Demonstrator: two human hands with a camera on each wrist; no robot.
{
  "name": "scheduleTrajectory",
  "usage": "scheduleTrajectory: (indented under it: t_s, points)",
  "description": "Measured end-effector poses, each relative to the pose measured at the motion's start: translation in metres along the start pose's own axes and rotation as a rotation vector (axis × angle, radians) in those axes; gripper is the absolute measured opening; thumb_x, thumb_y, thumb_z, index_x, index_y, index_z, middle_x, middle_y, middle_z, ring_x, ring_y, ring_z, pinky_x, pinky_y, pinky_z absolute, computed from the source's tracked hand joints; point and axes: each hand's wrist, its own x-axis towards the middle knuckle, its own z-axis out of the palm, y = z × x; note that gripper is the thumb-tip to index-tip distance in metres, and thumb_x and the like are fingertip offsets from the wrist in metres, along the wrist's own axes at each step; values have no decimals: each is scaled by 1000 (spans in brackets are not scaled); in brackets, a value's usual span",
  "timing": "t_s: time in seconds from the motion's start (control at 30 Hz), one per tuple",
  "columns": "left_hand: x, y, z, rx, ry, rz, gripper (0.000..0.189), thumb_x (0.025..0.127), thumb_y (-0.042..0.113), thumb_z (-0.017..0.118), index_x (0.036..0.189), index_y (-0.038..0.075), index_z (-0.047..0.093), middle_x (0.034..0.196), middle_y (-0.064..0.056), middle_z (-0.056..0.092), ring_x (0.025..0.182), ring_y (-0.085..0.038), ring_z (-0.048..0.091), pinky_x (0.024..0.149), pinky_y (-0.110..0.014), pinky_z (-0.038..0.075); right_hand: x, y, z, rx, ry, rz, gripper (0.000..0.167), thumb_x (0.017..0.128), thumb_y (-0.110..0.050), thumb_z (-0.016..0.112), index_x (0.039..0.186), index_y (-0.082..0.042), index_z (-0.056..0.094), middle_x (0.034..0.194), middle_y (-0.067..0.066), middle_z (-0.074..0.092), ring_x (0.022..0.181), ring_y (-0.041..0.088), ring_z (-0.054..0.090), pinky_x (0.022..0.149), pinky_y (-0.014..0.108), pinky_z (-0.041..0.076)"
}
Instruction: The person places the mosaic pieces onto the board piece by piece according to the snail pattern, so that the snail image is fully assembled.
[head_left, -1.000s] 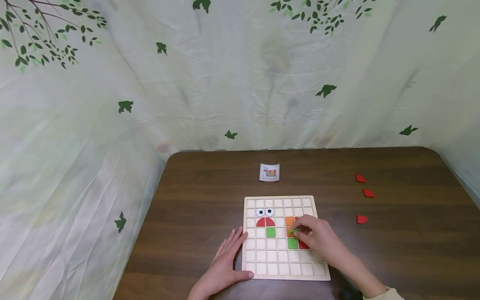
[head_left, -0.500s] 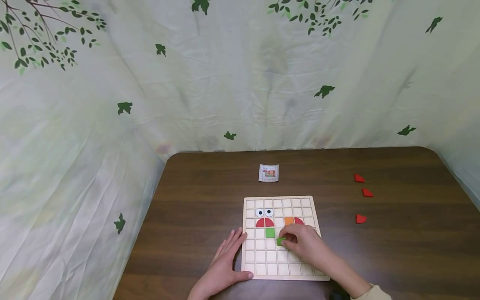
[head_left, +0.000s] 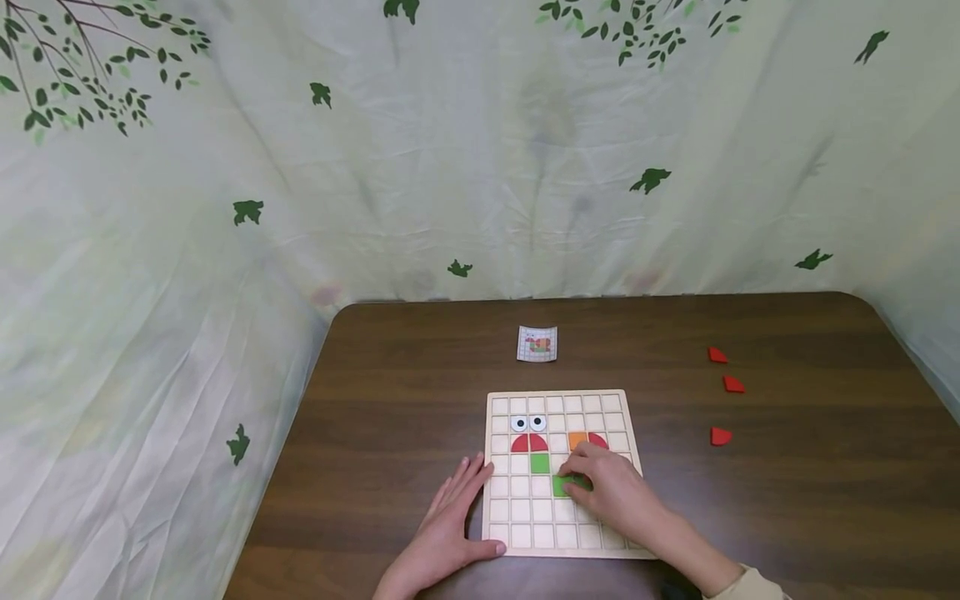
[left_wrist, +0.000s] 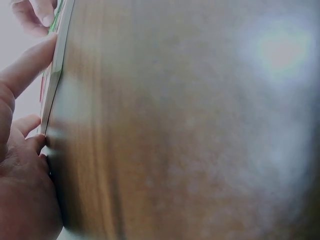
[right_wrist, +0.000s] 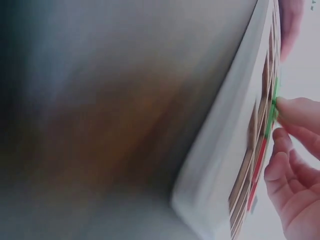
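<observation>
A pale wooden grid board [head_left: 522,534] lies on the table. My left hand [head_left: 450,529] rests along its left edge, fingers spread and thumb at the near left corner. Over the board's right half, my right hand [head_left: 615,487] has thumb and index finger at a green square tile [head_left: 559,486], which looks flat in a cell. In the right wrist view, the fingertips meet the green tile [right_wrist: 275,90] at the board's surface. Another green square [head_left: 540,463], two eye tiles [head_left: 528,423], red quarter-rounds [head_left: 529,443] and an orange square [head_left: 577,442] sit in cells. My right hand hides some cells.
Three loose red quarter-round pieces [head_left: 733,384] lie on the table to the right. A small picture card [head_left: 537,344] lies behind the board. A leaf-patterned curtain [head_left: 480,167] hangs beyond the table's [head_left: 405,375] far edge.
My right hand has moved left across the board with the green tile, from over the orange squares, and lowered it from a tilt to flat. The left hand has stayed still.
</observation>
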Motion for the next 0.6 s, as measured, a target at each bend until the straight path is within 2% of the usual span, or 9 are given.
scheduleTrajectory:
  t_s: [0.13,0.37,0.5,0.6]
  points:
    - [0,0,0,-1,-2,5,96,73,42,83,154,21,34,163,4,17,150,-22,7,115,-53,9,-4,6,-4,-3,-2,-17,16,78,-9,82,85,-20,74,87,-15,56,77,3,54,69,26,52]
    - [0,1,1,2,-6,0,97,73,45,83,153,21,35,163,3,18,150,-24,8,114,-56,9,-16,22,-21,97,39,-9,24,78,1,79,87,-20,72,86,-15,58,73,4,51,64,22,48]
    - [1,1,0,1,-22,-30,97,74,47,82,154,23,34,163,5,17,150,-21,6,115,-56,8,-26,34,-37,110,70,45,25,79,-3,80,94,-22,74,86,-16,61,73,4,52,63,22,48]
    - [1,2,0,4,-21,-32,97,73,46,82,154,22,33,163,5,17,150,-21,6,116,-55,8,-33,47,-49,79,99,101,25,81,-7,80,99,-23,73,90,-16,63,73,3,53,63,22,49]
